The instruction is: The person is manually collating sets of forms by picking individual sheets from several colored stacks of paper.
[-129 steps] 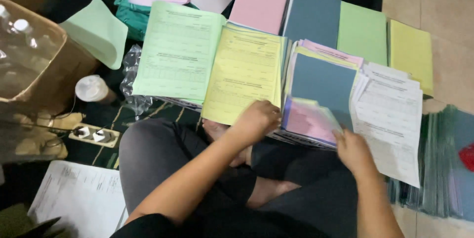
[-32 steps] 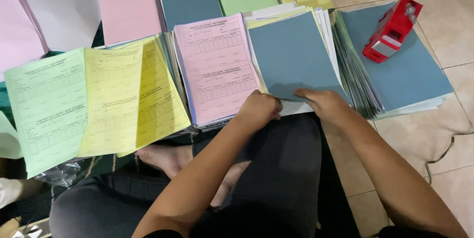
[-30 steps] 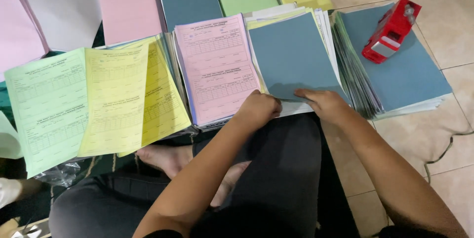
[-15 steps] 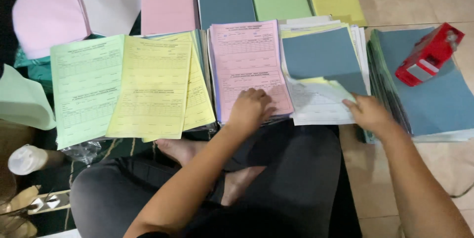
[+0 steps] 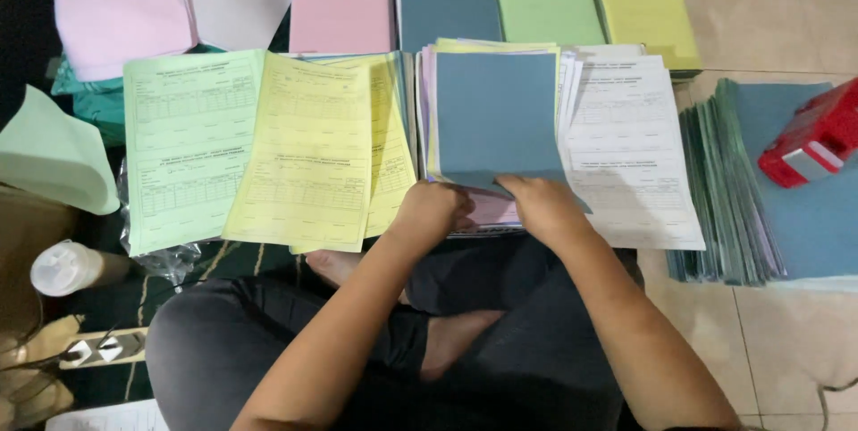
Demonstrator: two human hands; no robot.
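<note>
**Hands bring a blue sheet over the middle stack**

Right hand (image 5: 547, 207) pinches the near edge of a blue sheet (image 5: 496, 114), which now covers the pink form seen half a second ago. Left hand (image 5: 433, 213), curled shut, presses the stack (image 5: 500, 216) below it. White forms (image 5: 630, 149) lie just right, yellow forms (image 5: 308, 149) left. The set looks topped.

Paper stacks are crowding the floor all around both hands. A white form (image 5: 630, 145) is lying just right of the right hand (image 5: 545, 207), with a fanned blue pile (image 5: 728, 185) and a red tape dispenser (image 5: 818, 134) beyond. Yellow forms (image 5: 308, 149) are blocking the left hand's (image 5: 433, 212) left side. Bare tile (image 5: 773, 6) is lying open far ahead to the right.
</note>
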